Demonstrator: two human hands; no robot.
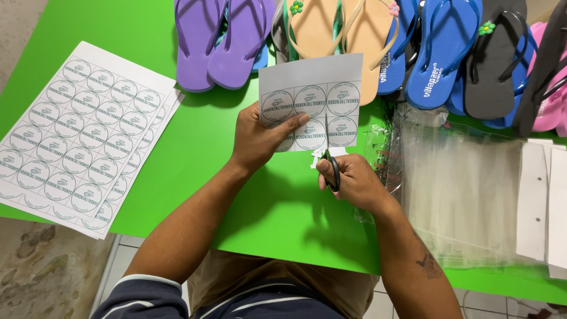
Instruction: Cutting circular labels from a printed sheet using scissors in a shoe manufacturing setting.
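The sheet [311, 97], a stiff white rectangle printed with two rows of round labels, sits over the green table [195, 147] near centre frame, tilted slightly so its top edge rises toward 2 o'clock; its long axis runs 9 to 3, its top edge at 12; the left hand [257, 139] is clamped on its lower left corner, thumb flat across the front and pointing toward 3; the scissors [331, 156] enter its lower edge from 6, blades pointing to 12 along a line between two label columns, so their long axis runs 6 to 12; the right hand [354, 183] is closed through the black loop handles; small white scraps [316, 158] lie just at the blades' left; at 9 o'clock a stack [77, 136] of full label sheets lies flat, matte paper, long axis slanted toward 1; at 3 to 4 o'clock clear crinkled plastic bags [460, 189] spread glossy, with white card strips [534, 201] beyond at the right edge; along 12 to 2 o'clock a row of foam flip-flops [407, 41], purple, tan, blue, black and pink, toes toward 6
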